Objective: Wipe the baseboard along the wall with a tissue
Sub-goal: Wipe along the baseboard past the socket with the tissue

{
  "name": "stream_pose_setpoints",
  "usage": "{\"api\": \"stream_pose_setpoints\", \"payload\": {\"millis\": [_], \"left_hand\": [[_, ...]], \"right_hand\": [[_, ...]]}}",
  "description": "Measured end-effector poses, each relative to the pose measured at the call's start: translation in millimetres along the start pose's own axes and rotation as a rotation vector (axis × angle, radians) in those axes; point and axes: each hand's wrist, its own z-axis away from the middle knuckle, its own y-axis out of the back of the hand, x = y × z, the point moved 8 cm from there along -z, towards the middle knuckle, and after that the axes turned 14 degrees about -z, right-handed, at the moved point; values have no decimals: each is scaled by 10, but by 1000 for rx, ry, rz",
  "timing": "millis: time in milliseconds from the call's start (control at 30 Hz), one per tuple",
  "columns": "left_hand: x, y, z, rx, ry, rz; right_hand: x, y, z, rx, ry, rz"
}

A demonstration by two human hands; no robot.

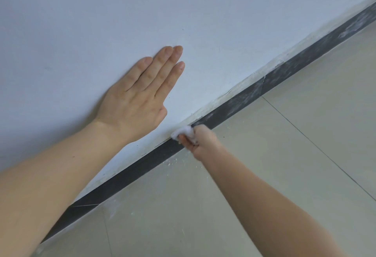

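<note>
A dark grey baseboard runs diagonally from lower left to upper right where the white wall meets the floor. Its stretch to the upper right is smeared with white dust; the stretch to the lower left looks darker and cleaner. My right hand is shut on a crumpled white tissue, which presses on the top edge of the baseboard. My left hand lies flat on the wall above the baseboard, fingers together and extended, holding nothing.
Beige floor tiles with thin grout lines fill the lower right. Small white crumbs lie on the floor just below the wiped spot. A whitish, rough strip lines the wall right above the baseboard.
</note>
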Motion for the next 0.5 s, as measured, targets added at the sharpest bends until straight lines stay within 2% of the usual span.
{"api": "stream_pose_setpoints", "payload": {"millis": [100,267,300,333,400,500], "left_hand": [[1,-3,8,11,10,-15],[-8,-18,2,2,5,-34],[-8,-21,0,-3,4,-41],[-8,-21,0,-6,4,-48],[-6,-17,8,-3,4,-50],[-19,-9,14,-13,2,-36]], "right_hand": [[-493,120,149,-32,119,-78],[-1088,791,82,100,397,-645],[-1063,831,67,110,411,-592],[-967,814,54,113,393,-437],[-557,680,-34,89,258,-173],[113,447,-68,52,54,-119]]}}
